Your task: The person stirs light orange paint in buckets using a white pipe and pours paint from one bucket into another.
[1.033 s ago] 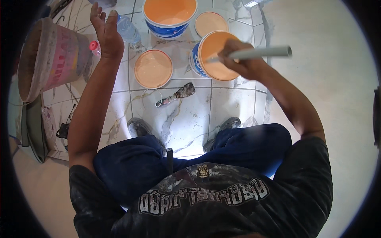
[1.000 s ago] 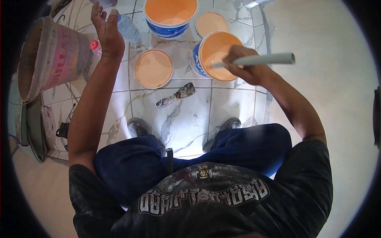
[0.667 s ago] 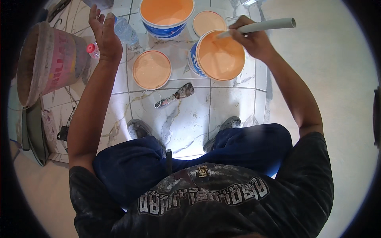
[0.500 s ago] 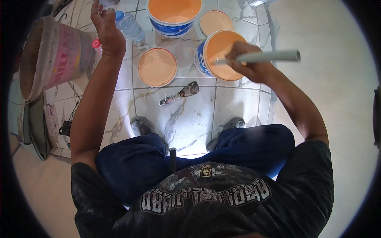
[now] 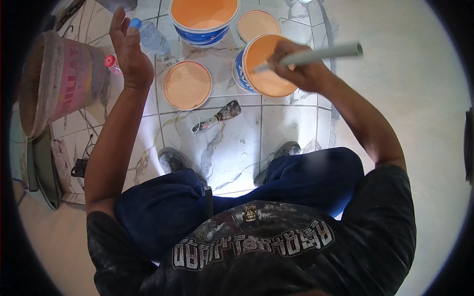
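Note:
My right hand [image 5: 301, 68] is wrapped round a pale grey pipe-like stick [image 5: 338, 52], held tilted. Its thin lower end points into a small blue-and-white bucket [image 5: 239, 73] of orange paint; I cannot tell whether it touches the paint. Raised at the left, my left hand [image 5: 133, 54] is open and holds nothing, its fingers stretched out. Beside it are a clear plastic bottle [image 5: 155, 40] with a blue cap and a red-capped bottle [image 5: 112, 62] partly hidden behind the wrist. A larger bucket [image 5: 203, 37] of orange paint stands beyond.
Two paint-coated round lids, one nearer [image 5: 187, 85] and one farther [image 5: 258, 26], lie on the marble-look tiles [image 5: 237, 143]. A stained scraper [image 5: 228, 110] lies before my shoes. At the left a big dirty bucket [image 5: 74, 79] rests on its side, near a green-grey cloth-like item [image 5: 43, 167].
The whole scene has shifted slightly left in the view. My right hand still grips the stick over the small bucket; my left hand stays raised and open.

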A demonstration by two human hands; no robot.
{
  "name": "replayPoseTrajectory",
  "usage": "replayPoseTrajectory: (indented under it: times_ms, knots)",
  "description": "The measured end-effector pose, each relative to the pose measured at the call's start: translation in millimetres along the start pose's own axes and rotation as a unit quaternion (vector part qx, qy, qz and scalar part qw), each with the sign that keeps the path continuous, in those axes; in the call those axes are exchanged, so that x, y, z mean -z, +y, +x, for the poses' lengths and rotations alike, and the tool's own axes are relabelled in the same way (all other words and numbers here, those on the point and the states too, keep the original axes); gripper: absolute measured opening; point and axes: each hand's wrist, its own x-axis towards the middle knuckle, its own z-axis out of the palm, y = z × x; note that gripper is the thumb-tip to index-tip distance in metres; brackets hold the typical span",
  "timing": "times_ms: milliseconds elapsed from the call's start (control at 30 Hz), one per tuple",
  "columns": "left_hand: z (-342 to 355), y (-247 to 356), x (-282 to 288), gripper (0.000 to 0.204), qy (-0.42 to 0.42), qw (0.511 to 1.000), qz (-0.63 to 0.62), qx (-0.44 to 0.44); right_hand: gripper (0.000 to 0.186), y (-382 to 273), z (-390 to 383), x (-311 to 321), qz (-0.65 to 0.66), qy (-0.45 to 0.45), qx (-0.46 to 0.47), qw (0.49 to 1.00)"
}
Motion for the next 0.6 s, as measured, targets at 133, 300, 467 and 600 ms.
replayPoseTrajectory:
  times_ms: [133, 300, 467, 600]
  knots:
    - [3, 5, -3, 0.052, -0.015, 1.0, 0.014, 0.01, 0.01, 8, -51, 27, -0.002, -0.035, -0.081, 0.996]
    - [-1, 0, -5, 0.052, -0.025, 1.0, 0.005, 0.014, 0.01, 50, -25, 51, -0.008, 0.104, -0.104, 0.989]
    - [-4, 2, -7, 0.053, -0.021, 1.0, 0.013, 0.016, 0.013, 17, 14, 8, 0.052, 0.052, 0.022, 0.997]
    - [-4, 12, -9, 0.053, -0.031, 1.0, 0.004, 0.006, 0.008, 6, -34, 13, 0.002, -0.018, -0.02, 1.0]
